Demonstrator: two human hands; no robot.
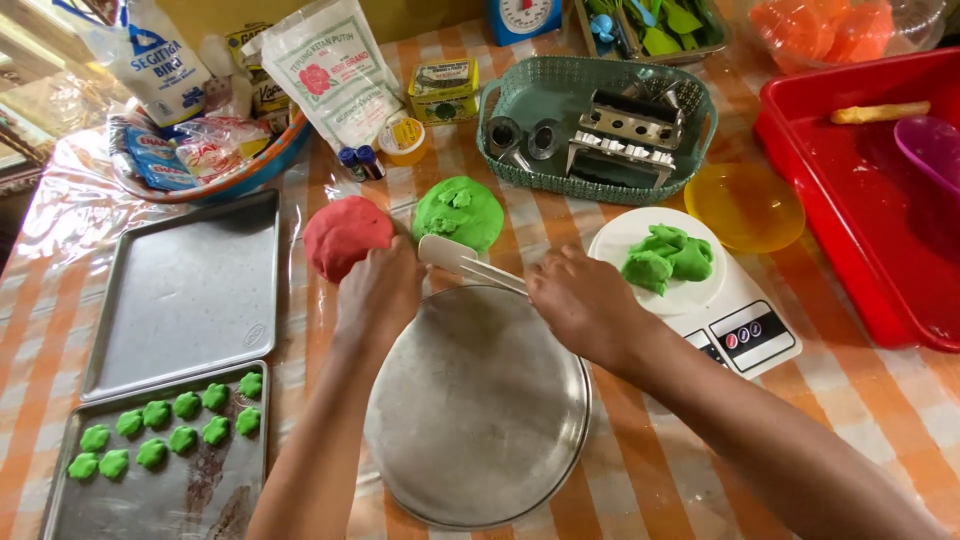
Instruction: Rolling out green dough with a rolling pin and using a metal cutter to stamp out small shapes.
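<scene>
Here, a person's two hands are working at dough balls beside a round metal pan.

The left hand [378,292] is resting with fingers curled on the red dough ball [345,235], while the right hand [585,300] is gripping the handle of a white scraper [455,255], its blade lying just beside the green dough ball [459,212]. Both balls are sitting on the plastic-covered checked surface [860,400], just beyond the round pan [478,405]. Green dough lumps [668,257] are lying on the white scale [745,335] to the right. At left, small green shaped pieces [165,430] are lining a tray [60,500], below an empty baking tray [185,295].
</scene>
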